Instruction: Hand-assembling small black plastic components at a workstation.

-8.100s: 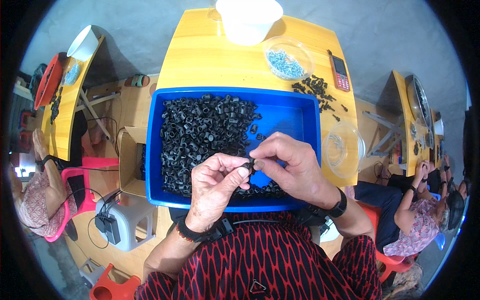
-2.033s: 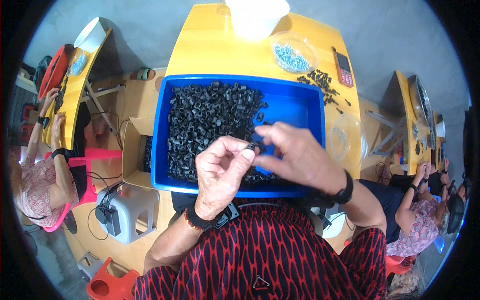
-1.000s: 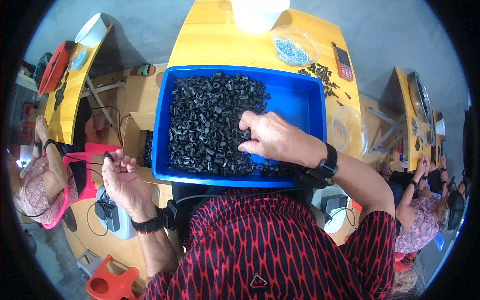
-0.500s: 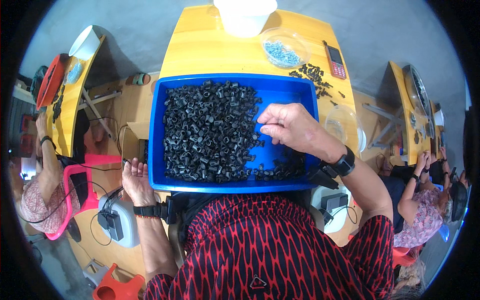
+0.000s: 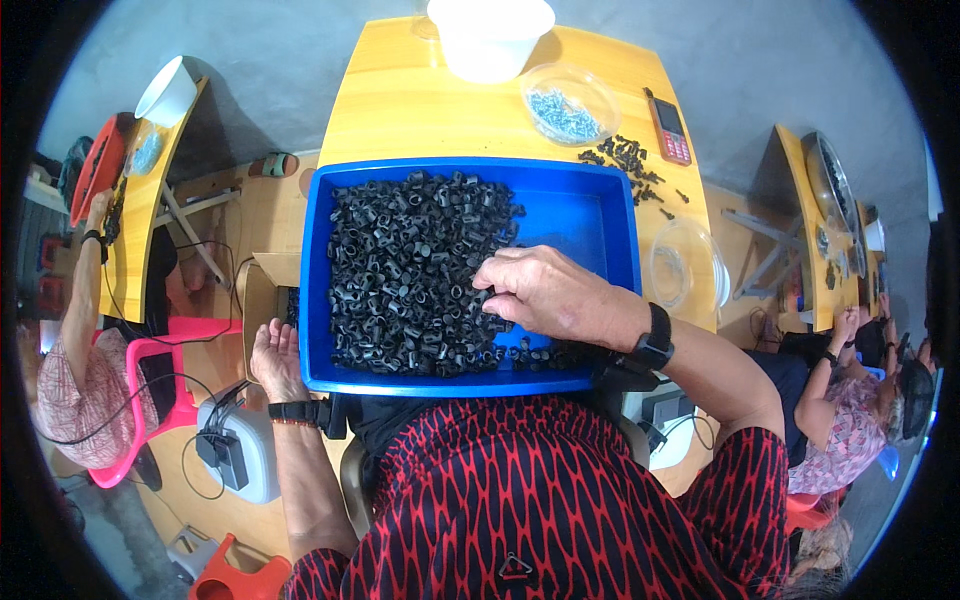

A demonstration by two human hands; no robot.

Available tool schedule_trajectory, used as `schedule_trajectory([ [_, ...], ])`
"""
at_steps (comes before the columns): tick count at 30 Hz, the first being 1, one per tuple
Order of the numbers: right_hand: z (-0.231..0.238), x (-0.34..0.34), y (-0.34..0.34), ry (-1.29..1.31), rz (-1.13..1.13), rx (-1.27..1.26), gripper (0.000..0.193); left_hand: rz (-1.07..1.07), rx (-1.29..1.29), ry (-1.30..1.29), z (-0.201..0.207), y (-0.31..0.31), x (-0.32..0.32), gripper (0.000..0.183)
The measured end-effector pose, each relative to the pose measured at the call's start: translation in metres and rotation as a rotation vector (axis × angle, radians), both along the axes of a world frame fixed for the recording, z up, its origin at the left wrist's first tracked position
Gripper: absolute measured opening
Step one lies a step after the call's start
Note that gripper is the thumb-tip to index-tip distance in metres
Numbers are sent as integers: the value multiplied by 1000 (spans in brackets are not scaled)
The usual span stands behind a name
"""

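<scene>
Black parts (image 5: 410, 270), long axes every way, lie beneath curled right hand (image 5: 545, 290), grip unclear

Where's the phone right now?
In the head view, the phone lies near the right edge of the yellow table, right of the clear bowl of small bluish parts.

Left hand (image 5: 280, 360): bare; black strap (image 5: 292, 411) at its wrist, thin reddish bracelet (image 5: 293, 423) elbow-side | Right hand (image 5: 545, 290): bare; black wristband (image 5: 655, 340) behind it | Between and below both hands: black top (image 5: 540, 490), red elongated mesh print, small metal triangle (image 5: 515, 568) | Farther behind each hand: matching short sleeve (image 5: 742, 465)
</scene>
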State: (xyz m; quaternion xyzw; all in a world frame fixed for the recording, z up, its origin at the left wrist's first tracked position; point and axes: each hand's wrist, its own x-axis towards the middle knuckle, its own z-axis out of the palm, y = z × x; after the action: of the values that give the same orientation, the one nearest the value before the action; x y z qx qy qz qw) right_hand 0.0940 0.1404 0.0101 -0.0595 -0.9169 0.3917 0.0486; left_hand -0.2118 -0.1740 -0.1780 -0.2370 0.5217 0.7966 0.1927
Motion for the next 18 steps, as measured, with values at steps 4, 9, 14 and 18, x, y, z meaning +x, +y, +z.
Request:
schedule_trajectory([
  [4,8,2,2,11,-37,-52,15,16,-6,166,32,13,16,27],
  [9,18,13,-2,97,-76,-44,16,11,15,508,91,18,36,26],
  [14,30,21,-12,135,-138,-89,17,-107,58,736,159,34,77,27],
  [18,25,29,-20,208,-167,-184,18,-521,-15,904,191,66,125,19],
])
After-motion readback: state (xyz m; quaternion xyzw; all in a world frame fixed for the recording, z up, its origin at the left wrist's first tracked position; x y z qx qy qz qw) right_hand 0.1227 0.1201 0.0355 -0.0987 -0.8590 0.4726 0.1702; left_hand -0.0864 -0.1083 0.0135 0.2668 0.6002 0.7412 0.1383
